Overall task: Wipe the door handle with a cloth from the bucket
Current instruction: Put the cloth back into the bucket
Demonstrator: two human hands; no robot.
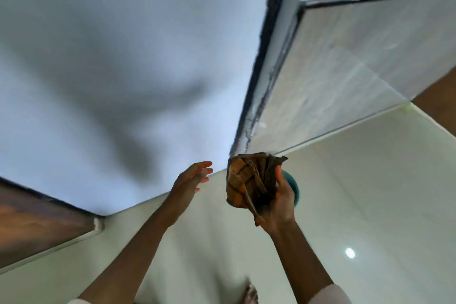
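The left hand (195,176) hangs loose, fingers spread, holding nothing. Just beside it, the right hand (280,201) grips a bunched brown cloth (249,182) above a teal bucket (293,187). It looks soft, limp, light; best gathered mid-bundle.

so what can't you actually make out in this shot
- Door handle: not in the head view, so its state cannot be told.
- Bucket: only a teal sliver shows behind the right hand and the cloth; contents hidden.
- Cloth: bunched, wetness unclear.
- Left hand: open, fingertips motion-blurred.
- Foot: cut off by the bottom edge.
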